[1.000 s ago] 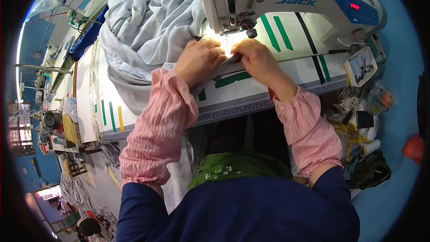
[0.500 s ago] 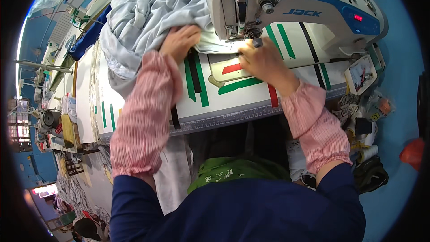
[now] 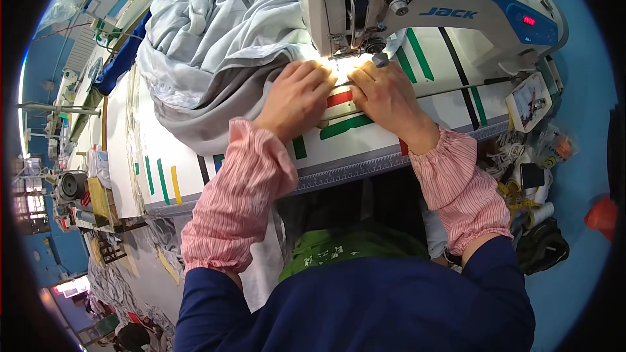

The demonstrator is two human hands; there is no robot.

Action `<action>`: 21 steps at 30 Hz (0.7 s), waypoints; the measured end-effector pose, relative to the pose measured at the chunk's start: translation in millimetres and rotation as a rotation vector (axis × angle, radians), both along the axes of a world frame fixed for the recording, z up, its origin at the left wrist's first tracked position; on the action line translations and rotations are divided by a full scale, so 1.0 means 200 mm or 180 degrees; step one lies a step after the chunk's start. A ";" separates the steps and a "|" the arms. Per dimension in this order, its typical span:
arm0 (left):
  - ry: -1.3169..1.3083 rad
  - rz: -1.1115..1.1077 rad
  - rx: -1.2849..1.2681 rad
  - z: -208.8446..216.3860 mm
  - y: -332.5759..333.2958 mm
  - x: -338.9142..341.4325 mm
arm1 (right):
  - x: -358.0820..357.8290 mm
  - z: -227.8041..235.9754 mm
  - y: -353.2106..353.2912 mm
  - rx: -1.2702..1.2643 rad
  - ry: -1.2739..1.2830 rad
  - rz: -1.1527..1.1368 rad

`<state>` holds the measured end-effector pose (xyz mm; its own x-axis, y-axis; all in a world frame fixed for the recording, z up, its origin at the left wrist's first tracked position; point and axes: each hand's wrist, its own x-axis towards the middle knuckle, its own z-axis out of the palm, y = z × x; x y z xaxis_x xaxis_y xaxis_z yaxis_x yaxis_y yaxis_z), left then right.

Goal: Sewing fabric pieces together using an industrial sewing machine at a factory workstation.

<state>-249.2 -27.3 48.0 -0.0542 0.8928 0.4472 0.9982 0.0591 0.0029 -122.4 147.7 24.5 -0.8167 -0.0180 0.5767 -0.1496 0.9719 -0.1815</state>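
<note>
A white and blue sewing machine (image 3: pixel 417 10) stands across the far side of the table, its lamp glaring at the needle. Heaped to the left of its head is light grey fabric (image 3: pixel 208 32), with a darker grey fold nearest me. My left hand (image 3: pixel 297 98) is closed at the fabric's edge just left of the needle area, fingertips lost in the glare. On the right, my right hand (image 3: pixel 389 94) is closed close to the presser foot, with thumb and fingers pinched on the fabric edge. Both hands rest low over the machine bed.
A ruler strip (image 3: pixel 352 167) runs along the table's front edge, and coloured tape strips (image 3: pixel 345 126) mark the white top. At the right end sits a small white tray (image 3: pixel 529 102). Thread spools (image 3: pixel 538 214) and a red bag (image 3: pixel 601 216) lie beyond it.
My left hand has moved right, up to the needle area beside my right hand. The fabric has been folded toward me, showing a darker grey side. My right hand has barely moved.
</note>
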 end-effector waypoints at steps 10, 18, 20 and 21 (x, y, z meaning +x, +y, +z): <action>-0.0303 -0.0183 -0.0233 -0.07 -0.03 -0.09 | 0.01 0.00 0.01 -0.0145 -0.0189 -0.0022; -0.0092 -0.0179 -0.0046 -0.08 0.01 -0.13 | -0.02 0.00 0.02 -0.0116 -0.0191 -0.0134; -0.0058 -0.0176 -0.0018 -0.08 0.02 -0.15 | -0.02 -0.01 0.02 -0.0118 -0.0151 -0.0148; -0.0074 -0.0124 -0.0059 -0.08 0.02 -0.16 | -0.02 -0.01 0.02 -0.0065 -0.0224 -0.0209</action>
<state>-280.8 -23.2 32.0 -0.0292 0.9025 0.4296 0.9995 0.0203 0.0254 -126.2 151.8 23.0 -0.8543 0.0479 0.5175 -0.0720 0.9752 -0.2092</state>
